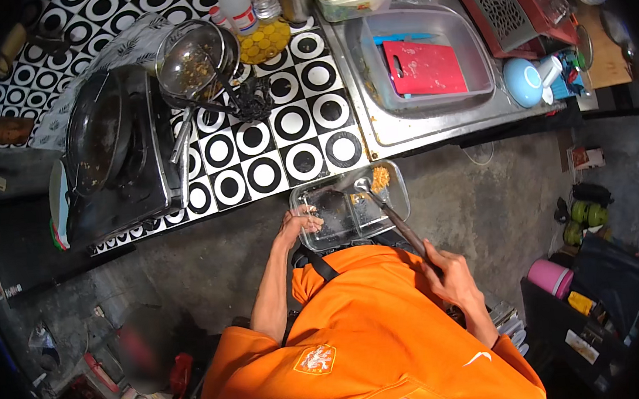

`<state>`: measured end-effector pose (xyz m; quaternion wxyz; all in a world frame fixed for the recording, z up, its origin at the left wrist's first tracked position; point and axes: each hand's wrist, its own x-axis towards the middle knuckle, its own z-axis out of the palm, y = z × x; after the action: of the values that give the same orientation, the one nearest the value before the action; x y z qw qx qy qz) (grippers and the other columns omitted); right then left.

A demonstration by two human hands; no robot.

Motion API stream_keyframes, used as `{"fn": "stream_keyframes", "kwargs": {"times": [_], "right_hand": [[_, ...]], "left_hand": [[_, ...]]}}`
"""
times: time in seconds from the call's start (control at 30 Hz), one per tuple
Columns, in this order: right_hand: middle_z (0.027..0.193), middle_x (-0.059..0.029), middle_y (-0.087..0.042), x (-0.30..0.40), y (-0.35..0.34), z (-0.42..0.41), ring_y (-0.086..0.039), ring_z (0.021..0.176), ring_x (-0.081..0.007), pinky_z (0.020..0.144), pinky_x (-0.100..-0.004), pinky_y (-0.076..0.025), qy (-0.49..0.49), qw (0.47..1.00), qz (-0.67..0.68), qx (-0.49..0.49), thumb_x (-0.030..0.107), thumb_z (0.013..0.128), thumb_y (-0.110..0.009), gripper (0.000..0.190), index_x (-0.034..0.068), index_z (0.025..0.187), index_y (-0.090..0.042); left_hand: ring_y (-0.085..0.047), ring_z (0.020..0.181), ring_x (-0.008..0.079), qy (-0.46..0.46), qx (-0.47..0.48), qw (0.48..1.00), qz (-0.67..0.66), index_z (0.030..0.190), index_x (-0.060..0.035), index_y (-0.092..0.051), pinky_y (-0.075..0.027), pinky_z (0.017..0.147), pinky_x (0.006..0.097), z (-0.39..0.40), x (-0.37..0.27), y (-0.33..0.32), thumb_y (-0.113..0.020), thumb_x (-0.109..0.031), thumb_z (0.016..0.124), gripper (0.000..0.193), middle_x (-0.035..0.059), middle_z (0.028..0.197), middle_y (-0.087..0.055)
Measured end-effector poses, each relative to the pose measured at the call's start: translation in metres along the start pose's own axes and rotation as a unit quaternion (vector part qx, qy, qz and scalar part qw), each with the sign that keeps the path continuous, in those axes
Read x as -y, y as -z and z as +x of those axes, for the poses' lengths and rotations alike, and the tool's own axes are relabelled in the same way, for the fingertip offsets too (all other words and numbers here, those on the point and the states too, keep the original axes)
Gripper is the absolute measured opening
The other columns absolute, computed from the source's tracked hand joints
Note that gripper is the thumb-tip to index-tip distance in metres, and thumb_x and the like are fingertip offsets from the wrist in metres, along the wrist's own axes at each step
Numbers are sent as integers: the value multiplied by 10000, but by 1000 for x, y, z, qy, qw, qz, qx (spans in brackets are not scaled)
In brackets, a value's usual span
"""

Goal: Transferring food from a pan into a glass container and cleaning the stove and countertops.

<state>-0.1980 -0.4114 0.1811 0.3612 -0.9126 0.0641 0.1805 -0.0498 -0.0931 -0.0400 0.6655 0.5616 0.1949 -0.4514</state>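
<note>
My left hand point(299, 226) grips the left side of a clear, divided food container point(330, 236), holding it below the counter's front edge. My right hand point(451, 273) is closed around the brown handle of a long ladle or spoon point(402, 227). The utensil's metal head rests in or just above the container's right part, beside orange-yellow crumbly food point(380, 179) in the far right corner. A few crumbs lie near the divider, and the left part holds only small specks. Whether the spoon's head touches the container floor, I cannot tell.
A metal strainer point(190, 61) with food bits sits near the stove, where a dark wok point(98, 131) stands. At the right, the steel sink point(404, 138) holds a plastic basin point(429, 101) with a red cutting board point(426, 69). Beyond it are a blue bowl point(522, 82) and a red rack point(549, 30).
</note>
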Motion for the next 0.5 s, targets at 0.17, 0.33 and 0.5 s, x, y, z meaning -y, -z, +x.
{"fn": "stream_keyframes", "kwargs": {"times": [0.17, 0.33, 0.5], "right_hand": [[650, -169, -535, 3, 10, 22, -543, 534, -210, 534, -303, -427, -6, 988, 67, -140, 78, 831, -607, 410, -60, 1212, -546], [553, -68, -451, -10, 2, 64, -426, 516, -74, 493, -243, -375, 18, 985, 92, -144, 116, 871, -588, 417, -50, 1248, -528], [640, 17, -513, -13, -10, 95, -423, 485, -54, 452, -205, -353, -35, 956, 275, -94, 157, 918, -551, 421, -17, 1297, -494]], "left_hand": [[-666, 788, 246, -4, -5, 1000, 12, 1144, 95, -511, -545, 748, 325, -2, 3, 2, -515, -63, 607, 560, 236, 932, -668], [-665, 756, 253, -1, -11, 1000, -2, 1126, 101, -518, -547, 725, 324, -2, 2, -5, -504, -65, 589, 562, 240, 907, -669], [-662, 748, 257, 2, -16, 1000, -1, 1147, 114, -489, -548, 731, 329, -3, 2, -1, -495, -57, 579, 593, 253, 911, -664]]}}
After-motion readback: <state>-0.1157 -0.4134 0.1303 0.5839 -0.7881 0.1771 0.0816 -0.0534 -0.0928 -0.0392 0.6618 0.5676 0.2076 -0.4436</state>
